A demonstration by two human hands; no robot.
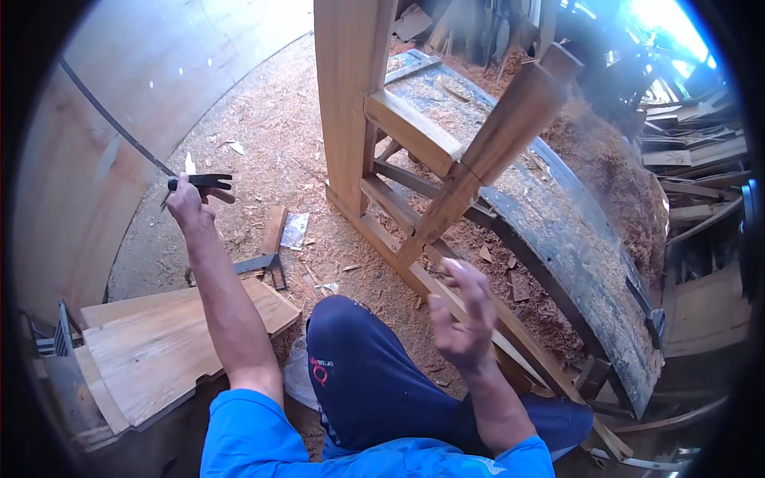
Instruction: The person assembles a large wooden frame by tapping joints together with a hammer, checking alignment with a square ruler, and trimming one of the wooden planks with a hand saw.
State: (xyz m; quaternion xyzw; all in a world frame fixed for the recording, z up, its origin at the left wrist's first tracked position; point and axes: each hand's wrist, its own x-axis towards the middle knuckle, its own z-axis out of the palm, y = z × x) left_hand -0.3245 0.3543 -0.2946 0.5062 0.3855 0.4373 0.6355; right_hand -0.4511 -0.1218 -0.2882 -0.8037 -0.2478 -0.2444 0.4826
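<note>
My left hand [191, 203] reaches out at the left, closed around a black claw hammer [211, 180] and possibly something thin beside it that I cannot make out, near a pale plywood panel [88, 159]. My right hand [464, 319] is raised beside the lower rail [426, 279] of a wooden frame, fingers apart and loosely bent, holding nothing. The frame has a tall post [343, 119], cross rails [410, 135] and a slanting piece [518, 111] on its right. My knee in dark trousers lies between my hands.
Flat boards [151, 350] lie at lower left, near a metal square [253, 263] and a short offcut [274, 227]. Shavings cover the floor [223, 151]. A long worn bench top [558, 255] stretches behind the frame. Stacked timber [693, 155] fills the right side.
</note>
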